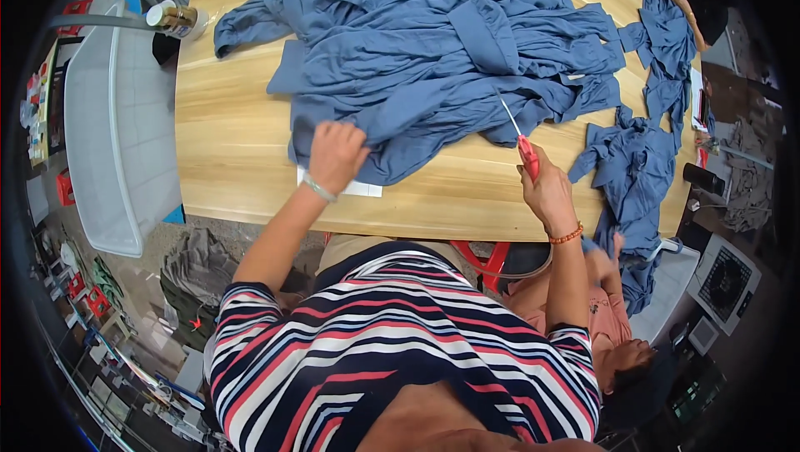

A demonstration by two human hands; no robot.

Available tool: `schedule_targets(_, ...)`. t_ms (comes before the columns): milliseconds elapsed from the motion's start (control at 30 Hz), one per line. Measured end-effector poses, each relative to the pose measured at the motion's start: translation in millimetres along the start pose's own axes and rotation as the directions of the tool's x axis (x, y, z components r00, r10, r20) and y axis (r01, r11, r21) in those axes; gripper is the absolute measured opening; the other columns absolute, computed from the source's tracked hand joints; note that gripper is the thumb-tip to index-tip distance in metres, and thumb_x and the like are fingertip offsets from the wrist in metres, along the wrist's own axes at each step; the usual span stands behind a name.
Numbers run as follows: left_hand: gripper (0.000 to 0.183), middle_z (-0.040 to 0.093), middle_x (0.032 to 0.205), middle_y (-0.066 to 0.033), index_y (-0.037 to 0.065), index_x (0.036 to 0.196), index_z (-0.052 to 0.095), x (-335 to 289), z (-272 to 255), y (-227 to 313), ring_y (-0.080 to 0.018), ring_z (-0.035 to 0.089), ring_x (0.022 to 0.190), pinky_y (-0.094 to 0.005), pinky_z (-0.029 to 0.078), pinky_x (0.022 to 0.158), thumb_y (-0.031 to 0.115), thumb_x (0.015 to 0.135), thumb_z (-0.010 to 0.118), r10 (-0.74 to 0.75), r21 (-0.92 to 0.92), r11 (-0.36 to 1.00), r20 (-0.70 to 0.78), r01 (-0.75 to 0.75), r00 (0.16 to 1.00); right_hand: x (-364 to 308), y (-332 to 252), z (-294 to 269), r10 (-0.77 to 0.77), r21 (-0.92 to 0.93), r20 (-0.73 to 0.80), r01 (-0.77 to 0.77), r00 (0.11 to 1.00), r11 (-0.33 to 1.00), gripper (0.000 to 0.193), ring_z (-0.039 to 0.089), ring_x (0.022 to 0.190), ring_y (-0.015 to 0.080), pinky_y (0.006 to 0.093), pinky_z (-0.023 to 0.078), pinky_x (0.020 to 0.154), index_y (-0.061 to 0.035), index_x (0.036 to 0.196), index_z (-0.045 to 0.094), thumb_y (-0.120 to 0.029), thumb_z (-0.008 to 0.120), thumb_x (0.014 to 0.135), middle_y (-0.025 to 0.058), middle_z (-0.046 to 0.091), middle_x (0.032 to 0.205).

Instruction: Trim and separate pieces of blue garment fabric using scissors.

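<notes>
A large heap of blue garments point(375, 60) spreads in rumpled folds over the wooden table in front of me. My left hand point(336, 156) rests at the heap's near left edge, its fingers curled on the cloth of the nearest garment. In my right hand point(548, 192) is a pair of scissors point(527, 152) with red handles, gripped by the handles. Their thin metal blades point away from me and to the left, up to the edge of the cloth. White paper point(363, 189) shows partly from under the garment beside my left hand.
The wooden table point(233, 152) has a clear jar point(177, 20) at its far left corner. More blue garments point(637, 164) hang along its right side, where a co-worker in pink point(612, 310) sits. Another person's arm point(685, 6) reaches in at far right. A white trough point(100, 135) stands left.
</notes>
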State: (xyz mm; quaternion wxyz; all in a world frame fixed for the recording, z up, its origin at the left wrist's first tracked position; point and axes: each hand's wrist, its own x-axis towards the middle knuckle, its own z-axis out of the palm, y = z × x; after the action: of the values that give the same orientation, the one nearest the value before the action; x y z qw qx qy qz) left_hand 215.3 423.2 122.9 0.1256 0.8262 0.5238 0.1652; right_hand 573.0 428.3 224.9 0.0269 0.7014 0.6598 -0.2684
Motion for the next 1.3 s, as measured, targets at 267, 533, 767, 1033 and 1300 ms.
schedule_targets(267,0.031,0.058,0.089,-0.0102,0.007,0.093,0.058,-32.5,48.9,21.3,-0.0292,0.055,0.088,-0.0406,0.04,0.073,0.018,0.069,0.074,-0.351,-0.153,0.913,0.18,0.379,0.919,-16.5,-15.8,24.0,-0.133,-0.033,0.131,0.139,0.982,0.99,0.04,0.06,0.076,0.044,0.0496,0.047,0.068,-0.0117,0.123,0.049,-0.02,0.06,0.085,0.0249,0.063,0.079)
schedule_targets(533,0.024,0.054,0.081,-0.0104,0.002,0.092,0.057,-3.6,79.4,17.9,-0.0285,0.055,0.076,-0.0347,0.045,0.069,0.009,0.074,0.072,-0.415,-0.498,0.817,-0.161,0.289,0.896,-27.5,-36.8,27.0,-0.274,0.056,0.196,0.269,0.941,0.962,0.039,0.061,0.072,0.0425,0.0477,0.047,0.065,-0.0114,0.123,0.05,-0.019,0.06,0.086,0.0222,0.063,0.076)
schedule_targets(767,0.023,0.062,0.091,0.0028,0.005,0.107,0.06,36.2,24.9,-17.4,-0.0032,0.056,0.082,-0.0202,0.046,0.074,0.016,0.087,0.065,-0.348,-0.885,-0.313,0.445,0.345,0.825,-21.0,-36.0,19.7,-0.299,0.044,0.139,0.296,0.944,0.954,0.038,0.061,0.072,0.0423,0.0478,0.047,0.064,-0.011,0.123,0.05,-0.02,0.06,0.087,0.0218,0.063,0.076)
schedule_targets(1033,0.029,0.066,0.094,0.0004,0.001,0.111,0.06,26.1,61.1,23.9,-0.0061,0.061,0.084,-0.0211,0.049,0.077,0.013,0.086,0.068,-0.145,-0.61,-0.461,0.768,0.644,0.624,-25.3,-33.9,19.7,-0.267,0.024,0.234,0.269,0.935,0.963,0.039,0.061,0.071,0.0398,0.0467,0.048,0.064,-0.0102,0.122,0.05,-0.019,0.06,0.085,0.0206,0.064,0.075)
schedule_targets(1300,0.015,0.065,0.087,0.0025,0.0,0.098,0.066,24.6,116.3,26.5,-0.003,0.054,0.078,-0.0183,0.043,0.071,0.007,0.085,0.067,-0.372,-0.807,-0.27,0.59,0.525,0.716,-30.0,-35.8,22.7,-0.301,-0.036,0.435,0.35,0.849,0.936,0.038,0.062,0.069,0.0398,0.047,0.047,0.063,-0.0075,0.116,0.054,-0.025,0.062,0.084,0.022,0.063,0.071)
